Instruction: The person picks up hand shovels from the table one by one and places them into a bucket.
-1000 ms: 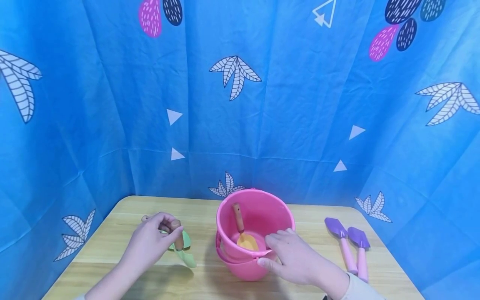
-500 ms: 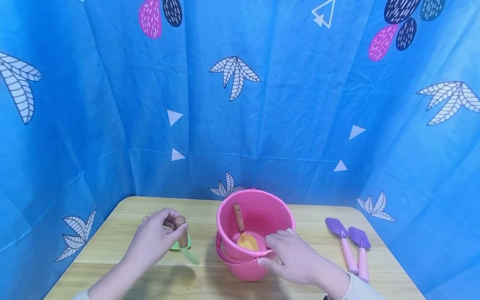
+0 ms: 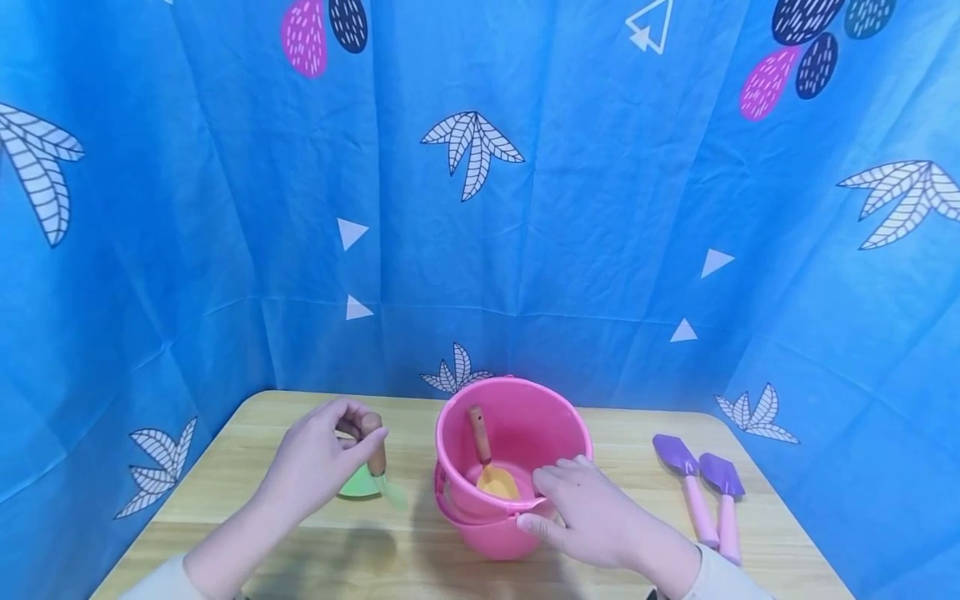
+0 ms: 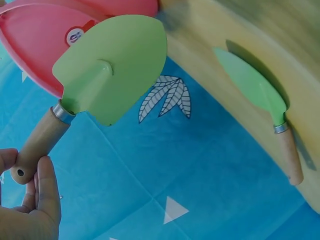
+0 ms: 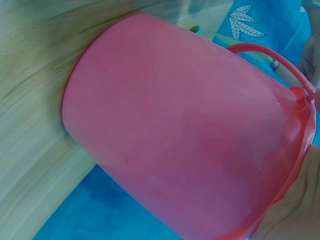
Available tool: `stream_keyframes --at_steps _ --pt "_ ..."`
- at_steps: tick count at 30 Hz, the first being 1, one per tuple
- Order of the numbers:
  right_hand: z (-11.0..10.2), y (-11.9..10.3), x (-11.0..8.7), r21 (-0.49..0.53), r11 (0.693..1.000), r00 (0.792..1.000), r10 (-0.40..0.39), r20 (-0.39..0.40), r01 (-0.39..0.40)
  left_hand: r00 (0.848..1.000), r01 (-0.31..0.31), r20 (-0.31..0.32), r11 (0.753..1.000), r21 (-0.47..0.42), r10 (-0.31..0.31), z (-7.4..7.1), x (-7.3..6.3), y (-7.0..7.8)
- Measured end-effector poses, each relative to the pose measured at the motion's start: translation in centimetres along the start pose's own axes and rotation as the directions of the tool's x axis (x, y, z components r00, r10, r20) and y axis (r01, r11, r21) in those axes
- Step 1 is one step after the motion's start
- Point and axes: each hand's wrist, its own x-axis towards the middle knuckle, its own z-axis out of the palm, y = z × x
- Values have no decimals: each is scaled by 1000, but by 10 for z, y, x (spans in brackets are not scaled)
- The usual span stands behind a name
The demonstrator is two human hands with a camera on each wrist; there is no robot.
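Observation:
My left hand (image 3: 318, 454) pinches the wooden handle of a green garden trowel (image 4: 120, 60) near its end. That trowel hangs blade down, above the table and left of a pink bucket (image 3: 498, 542). On the bucket's near right rim, my right hand (image 3: 588, 512) grips with the thumb outside and the fingers over the edge. Inside the bucket leans a yellow trowel (image 3: 497, 482) with a wooden handle. A second green trowel (image 4: 255, 82) lies on the table at the left, partly hidden by my left hand in the head view.
Two shovels with purple blades (image 3: 675, 454) and pink handles lie side by side at the table's right. The wooden table (image 3: 300, 404) has a rounded back edge. A blue patterned cloth (image 3: 570, 208) hangs behind and at both sides.
My left hand has moved slightly up and to the right with the green trowel, closer to the bucket. The right hand stays on the rim.

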Motion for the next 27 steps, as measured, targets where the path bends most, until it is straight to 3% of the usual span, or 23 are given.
stream_keyframes --at_steps 16,27 --pt "0 -1 1 -4 1000 1000 -5 -3 5 994 -99 -52 995 5 99 -12 6 17" --pt "-2 -2 1 1 1000 1000 14 21 -14 981 -173 -90 985 -4 172 -22 15 33"
